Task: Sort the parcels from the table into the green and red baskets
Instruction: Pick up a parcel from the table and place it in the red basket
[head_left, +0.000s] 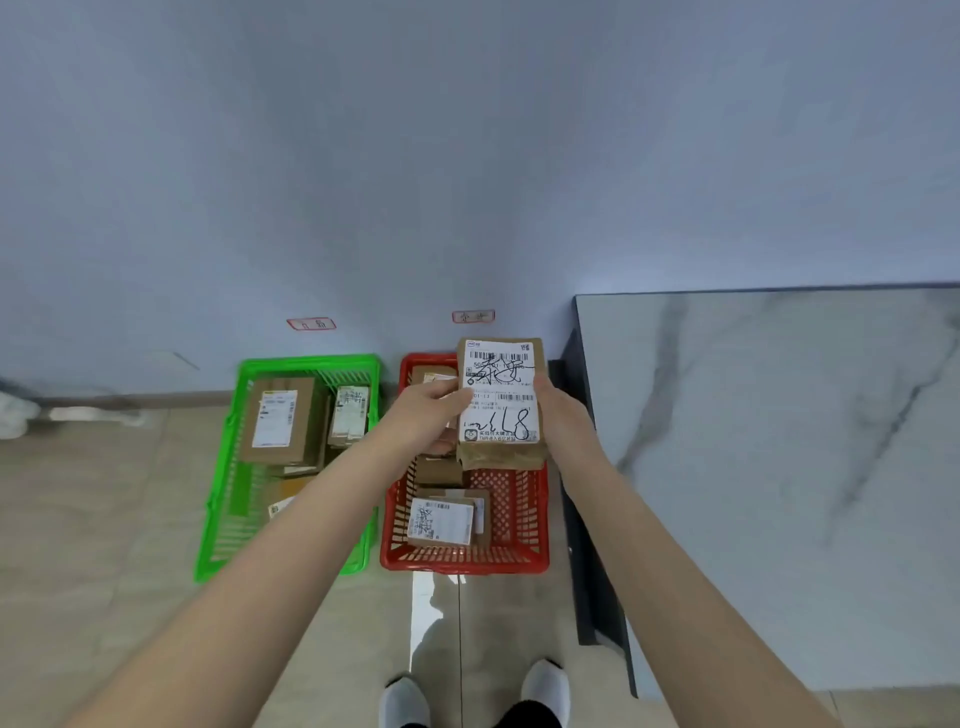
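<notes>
parcel: small cardboard parcel (498, 400) held over red basket (467, 561) | grip: left hand (431, 415), right hand (563, 415), fingers curled round its long sides | handling: likely light, stiff; grasp the side edges

Cardboard parcel (500, 400), paper label; plastic baskets; glossy marble-look table (779, 441).

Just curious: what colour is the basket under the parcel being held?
The basket is red; the head view shows it best.
</notes>
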